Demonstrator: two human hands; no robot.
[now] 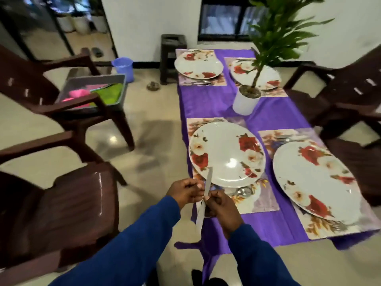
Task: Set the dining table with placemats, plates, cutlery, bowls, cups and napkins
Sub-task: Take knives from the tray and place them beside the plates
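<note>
Both hands (203,198) pinching knives (207,182) over table edge (193,215)

4 plates (226,153), 4 placemats (266,203), 1 knife (206,188), 1 plant (247,100), 3 chairs (68,203)
</note>
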